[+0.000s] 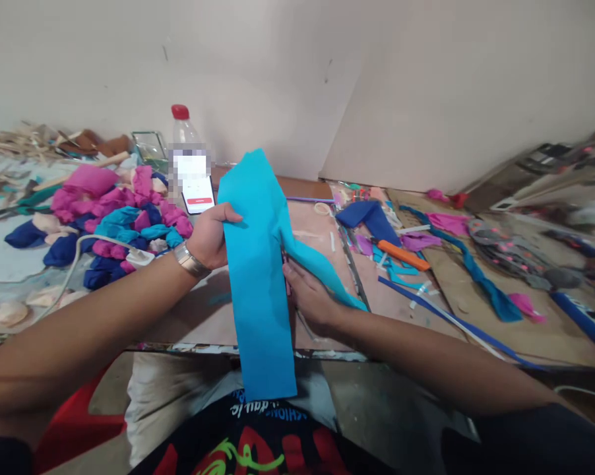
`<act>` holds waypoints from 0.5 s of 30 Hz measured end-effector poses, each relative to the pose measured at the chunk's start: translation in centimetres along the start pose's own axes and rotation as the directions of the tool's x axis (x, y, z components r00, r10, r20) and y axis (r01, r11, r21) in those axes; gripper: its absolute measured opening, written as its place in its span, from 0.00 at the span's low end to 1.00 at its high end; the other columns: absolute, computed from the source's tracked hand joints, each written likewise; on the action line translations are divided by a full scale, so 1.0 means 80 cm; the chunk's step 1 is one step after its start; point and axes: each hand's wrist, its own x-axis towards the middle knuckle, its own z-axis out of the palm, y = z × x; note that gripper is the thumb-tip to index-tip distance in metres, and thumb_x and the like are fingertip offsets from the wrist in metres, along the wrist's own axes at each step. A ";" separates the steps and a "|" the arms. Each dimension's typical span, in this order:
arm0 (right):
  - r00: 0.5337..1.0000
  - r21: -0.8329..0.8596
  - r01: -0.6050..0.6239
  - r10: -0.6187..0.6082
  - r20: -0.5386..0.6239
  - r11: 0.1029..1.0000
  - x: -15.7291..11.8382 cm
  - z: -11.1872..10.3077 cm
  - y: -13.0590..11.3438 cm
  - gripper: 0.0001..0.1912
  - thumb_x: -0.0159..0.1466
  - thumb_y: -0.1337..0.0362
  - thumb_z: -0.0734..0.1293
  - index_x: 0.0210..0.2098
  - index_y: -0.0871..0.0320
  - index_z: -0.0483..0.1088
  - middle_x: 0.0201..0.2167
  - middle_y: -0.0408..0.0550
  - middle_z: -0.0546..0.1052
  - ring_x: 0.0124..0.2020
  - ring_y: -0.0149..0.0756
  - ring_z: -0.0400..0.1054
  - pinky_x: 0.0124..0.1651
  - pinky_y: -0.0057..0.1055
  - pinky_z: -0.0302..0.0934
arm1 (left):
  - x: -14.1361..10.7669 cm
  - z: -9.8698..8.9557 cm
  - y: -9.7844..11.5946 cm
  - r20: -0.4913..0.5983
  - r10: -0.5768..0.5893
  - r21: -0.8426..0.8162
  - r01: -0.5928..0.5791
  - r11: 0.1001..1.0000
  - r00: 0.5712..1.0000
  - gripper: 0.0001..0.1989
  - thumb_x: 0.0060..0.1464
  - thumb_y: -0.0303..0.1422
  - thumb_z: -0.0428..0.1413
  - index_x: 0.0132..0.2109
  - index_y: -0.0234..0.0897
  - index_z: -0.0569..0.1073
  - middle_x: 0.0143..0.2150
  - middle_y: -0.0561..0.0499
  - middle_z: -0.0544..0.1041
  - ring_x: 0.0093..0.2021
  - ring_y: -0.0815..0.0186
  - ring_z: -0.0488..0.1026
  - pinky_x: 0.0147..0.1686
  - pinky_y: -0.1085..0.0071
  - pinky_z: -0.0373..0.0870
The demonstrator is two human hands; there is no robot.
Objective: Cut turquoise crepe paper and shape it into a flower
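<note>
A long turquoise fabric strip (260, 284) hangs in front of me, its lower end past the table's front edge. My left hand (213, 237) grips its upper left edge, thumb on top and the other fingers hidden behind the cloth. A narrower turquoise tail (322, 267) runs off to the right, behind my right hand (307, 297). That hand is closed beside the strip's right edge, around a thin dark pinkish item that is mostly hidden and too small to name.
Pink, blue and turquoise fabric pieces (119, 224) are heaped at left with a white cable. Behind stand a phone (198, 191) and red-capped bottle (180, 113). At right lie an orange cutter (403, 255), scraps and a twisted teal strip (480, 277).
</note>
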 end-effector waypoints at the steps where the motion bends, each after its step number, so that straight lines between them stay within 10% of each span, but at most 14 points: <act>1: 1.000 0.026 0.010 -0.010 -0.008 1.000 0.006 0.001 0.001 0.28 0.66 0.39 0.65 0.55 0.51 0.73 0.47 0.49 0.79 0.53 0.43 0.70 0.56 0.42 0.68 | 0.002 -0.001 0.000 -0.008 -0.001 -0.008 0.001 1.000 1.000 0.36 0.42 0.25 0.52 0.62 0.27 0.69 0.48 0.40 0.83 0.55 0.42 0.78 0.58 0.39 0.72; 8: 0.997 0.092 -0.074 0.077 -0.026 0.993 0.042 -0.012 -0.012 0.26 0.63 0.38 0.68 0.46 0.53 0.73 0.34 0.43 0.76 0.35 0.35 0.69 0.37 0.32 0.66 | 0.012 -0.016 0.001 -0.108 0.085 -0.014 -0.087 0.996 0.990 0.37 0.39 0.24 0.54 0.61 0.25 0.68 0.45 0.39 0.84 0.49 0.44 0.81 0.56 0.42 0.73; 15: 0.927 -0.138 -0.179 0.214 0.307 0.974 0.033 -0.047 -0.023 0.23 0.70 0.42 0.61 0.35 0.57 0.69 0.26 0.40 0.69 0.24 0.29 0.57 0.26 0.26 0.54 | 0.014 -0.035 0.002 -0.183 0.066 0.011 -0.065 0.998 0.981 0.33 0.42 0.28 0.55 0.59 0.26 0.72 0.40 0.41 0.84 0.40 0.46 0.82 0.51 0.43 0.77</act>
